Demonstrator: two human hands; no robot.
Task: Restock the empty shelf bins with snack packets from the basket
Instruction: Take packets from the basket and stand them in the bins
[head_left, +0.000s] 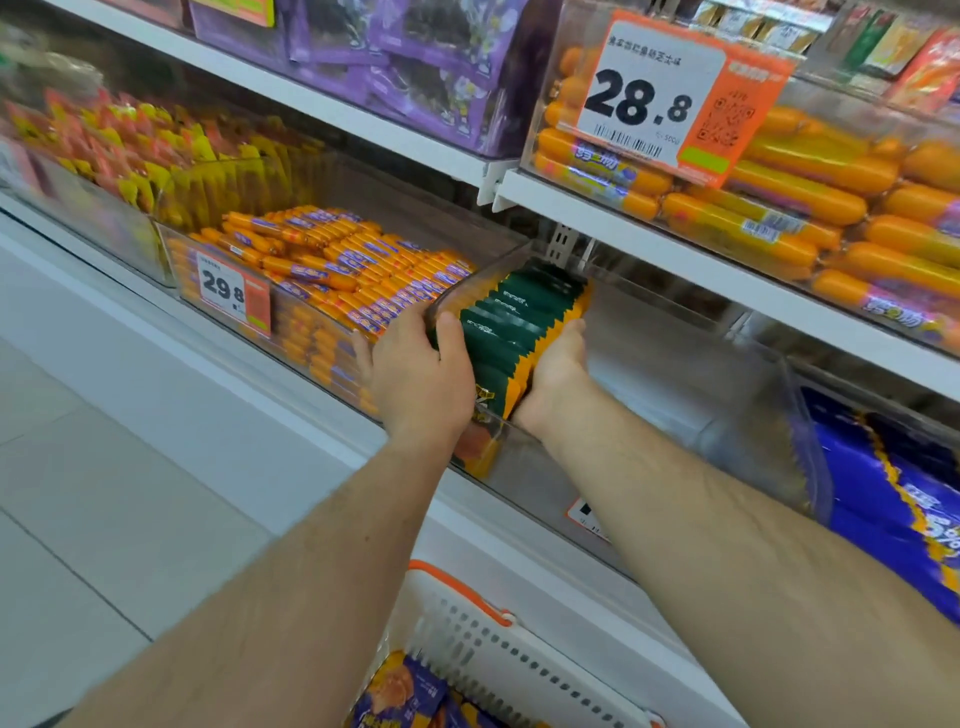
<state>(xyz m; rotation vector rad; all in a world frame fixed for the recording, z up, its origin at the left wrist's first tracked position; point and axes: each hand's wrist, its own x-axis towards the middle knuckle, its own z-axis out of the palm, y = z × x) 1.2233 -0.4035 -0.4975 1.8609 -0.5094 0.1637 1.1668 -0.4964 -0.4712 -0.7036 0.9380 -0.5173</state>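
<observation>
**Middle shelf: packets being seated in clear bin**

Along the middle shelf (291, 374), a clear bin (769, 374) takes a row of green and yellow snack packets (519, 317), standing on edge against its left wall. Left hand (415, 374) and right hand (556, 364) press the row between them, fingers curled round its ends. Below, the basket (498, 654) holds more stock. Risk, as judged: releasing one side first may let the unsupported row topple rightwards into the bin's vacant half.
</observation>
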